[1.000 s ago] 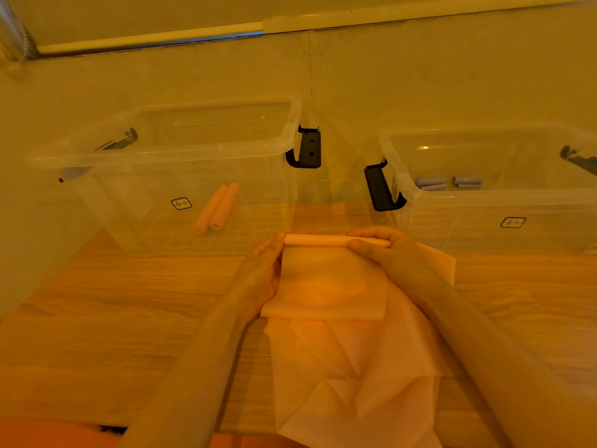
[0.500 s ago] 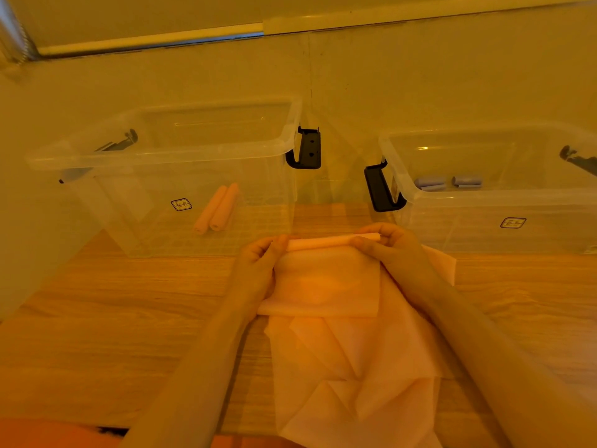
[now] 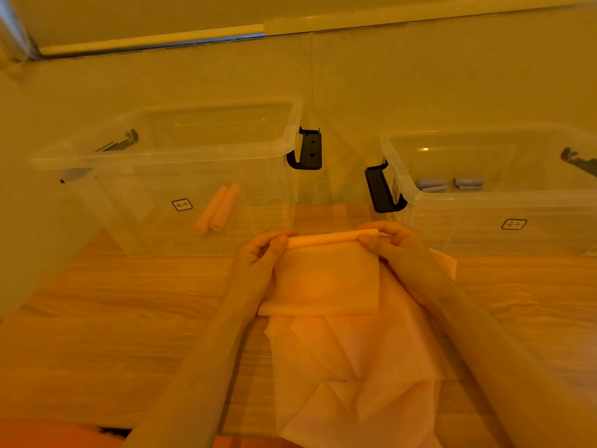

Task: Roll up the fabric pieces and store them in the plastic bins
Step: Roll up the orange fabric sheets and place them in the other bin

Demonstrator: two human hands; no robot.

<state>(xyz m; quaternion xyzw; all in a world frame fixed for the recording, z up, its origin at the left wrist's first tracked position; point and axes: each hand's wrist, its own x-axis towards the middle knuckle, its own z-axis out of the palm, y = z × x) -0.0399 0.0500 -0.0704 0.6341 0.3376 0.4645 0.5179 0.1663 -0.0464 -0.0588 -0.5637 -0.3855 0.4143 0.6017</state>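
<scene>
You are looking down on a pale wooden table [image 3: 97,334] that runs up to a plain wall [image 3: 420,76], everything washed in warm orange light. At the bottom centre of the frame, nearest you, a loose heap of pink fabric pieces [image 3: 352,383] lies crumpled and overlapping on the wood, spilling off the lower edge.

On top of that heap, in the middle of the frame, lies the pink fabric piece [image 3: 326,279] you are working on, flat over its near part and rolled into a narrow tube along its far edge. Your left hand [image 3: 258,257] pinches the left end of that roll, fingers curled over it with the thumb against the fabric. Your right hand [image 3: 394,247] grips the right end the same way, fingers wrapped over the top of the roll. Both forearms reach in from the lower edge of the frame.

Beyond your hands stand two clear plastic bins with black handles. The left bin [image 3: 161,156], in the upper left, holds two pink fabric rolls [image 3: 218,210] lying side by side and touching on its floor. The right bin [image 3: 484,202], at the right edge, holds grey-blue fabric rolls [image 3: 449,183] near its back wall; you cannot tell exactly how many.
</scene>
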